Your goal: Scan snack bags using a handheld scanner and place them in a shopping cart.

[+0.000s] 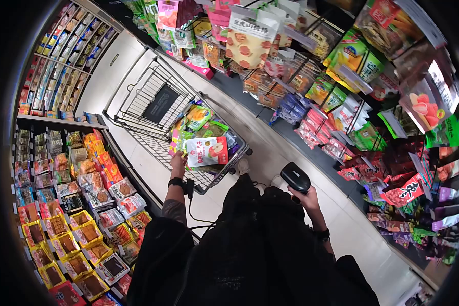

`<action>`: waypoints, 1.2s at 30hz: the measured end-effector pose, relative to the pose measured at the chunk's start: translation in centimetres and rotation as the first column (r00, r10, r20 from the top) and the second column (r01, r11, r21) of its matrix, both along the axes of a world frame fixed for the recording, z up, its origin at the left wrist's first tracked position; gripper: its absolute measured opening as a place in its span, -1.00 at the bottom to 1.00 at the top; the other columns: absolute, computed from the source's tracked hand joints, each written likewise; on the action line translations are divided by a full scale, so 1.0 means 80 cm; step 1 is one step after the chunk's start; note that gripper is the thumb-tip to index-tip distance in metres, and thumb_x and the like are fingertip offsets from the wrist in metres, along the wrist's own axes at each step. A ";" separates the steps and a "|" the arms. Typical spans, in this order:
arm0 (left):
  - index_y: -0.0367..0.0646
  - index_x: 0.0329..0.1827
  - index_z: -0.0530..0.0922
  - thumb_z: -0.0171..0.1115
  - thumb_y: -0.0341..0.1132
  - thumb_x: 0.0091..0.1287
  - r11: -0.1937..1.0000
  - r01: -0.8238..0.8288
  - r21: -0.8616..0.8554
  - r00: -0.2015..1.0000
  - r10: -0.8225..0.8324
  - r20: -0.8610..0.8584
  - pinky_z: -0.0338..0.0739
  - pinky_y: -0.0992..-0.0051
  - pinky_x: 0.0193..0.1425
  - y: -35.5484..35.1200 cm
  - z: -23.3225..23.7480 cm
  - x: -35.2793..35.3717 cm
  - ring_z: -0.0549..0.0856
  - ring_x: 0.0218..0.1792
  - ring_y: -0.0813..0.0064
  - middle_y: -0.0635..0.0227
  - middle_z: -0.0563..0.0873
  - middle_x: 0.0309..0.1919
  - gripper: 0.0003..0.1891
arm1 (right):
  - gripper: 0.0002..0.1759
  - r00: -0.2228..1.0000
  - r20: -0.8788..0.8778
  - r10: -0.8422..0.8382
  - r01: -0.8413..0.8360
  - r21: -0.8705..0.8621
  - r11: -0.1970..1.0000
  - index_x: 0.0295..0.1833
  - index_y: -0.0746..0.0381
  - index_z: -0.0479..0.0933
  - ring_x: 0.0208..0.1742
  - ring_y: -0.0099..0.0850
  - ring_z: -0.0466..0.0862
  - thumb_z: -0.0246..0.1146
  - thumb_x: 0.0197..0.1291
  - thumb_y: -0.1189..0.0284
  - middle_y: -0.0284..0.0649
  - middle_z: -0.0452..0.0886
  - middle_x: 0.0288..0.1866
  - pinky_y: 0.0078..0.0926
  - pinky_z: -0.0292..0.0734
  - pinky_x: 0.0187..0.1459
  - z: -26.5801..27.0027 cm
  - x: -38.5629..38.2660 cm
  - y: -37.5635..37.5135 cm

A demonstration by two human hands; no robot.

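Glossy white plastic, printed with red fruit, forms the flat snack packet [207, 151] that the left hand [178, 162] pinches by its edge, fingers closed on it, above the wire-mesh shopping cart [153, 104]. The right hand [305, 196] wraps its fingers around a smooth black barcode scanner [295, 177], its rounded head tilted toward the cart. Crinkly bright packets [201, 122] fill the cart's near end.

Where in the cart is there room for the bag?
The cart is bare at its far end, around the black flap. The near end is crowded with packets, where the left hand holds the snack bag.
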State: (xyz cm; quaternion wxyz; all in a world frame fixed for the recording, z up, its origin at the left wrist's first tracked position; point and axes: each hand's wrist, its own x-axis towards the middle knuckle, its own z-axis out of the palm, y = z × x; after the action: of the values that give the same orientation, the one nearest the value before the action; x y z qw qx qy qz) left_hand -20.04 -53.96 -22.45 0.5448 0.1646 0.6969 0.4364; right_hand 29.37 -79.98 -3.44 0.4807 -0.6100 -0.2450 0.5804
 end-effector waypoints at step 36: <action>-0.07 -0.17 0.46 0.18 -0.62 0.17 0.967 0.197 -0.159 0.886 -0.106 0.452 0.49 0.59 0.00 0.185 -0.227 0.026 0.61 -0.26 0.55 0.42 0.62 -0.32 -0.75 | -0.54 0.936 0.330 0.124 0.066 -0.510 0.858 0.07 0.27 0.56 0.00 -0.50 0.64 0.46 0.02 0.44 -0.24 0.69 -0.03 -0.45 0.53 0.08 0.009 -0.199 0.076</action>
State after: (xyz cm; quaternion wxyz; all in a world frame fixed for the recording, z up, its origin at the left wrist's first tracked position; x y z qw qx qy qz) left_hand -17.95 -39.12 -40.59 0.7343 0.0603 0.5809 0.3458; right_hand 13.45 -73.86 -2.70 0.2403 -0.8056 -0.1724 0.5134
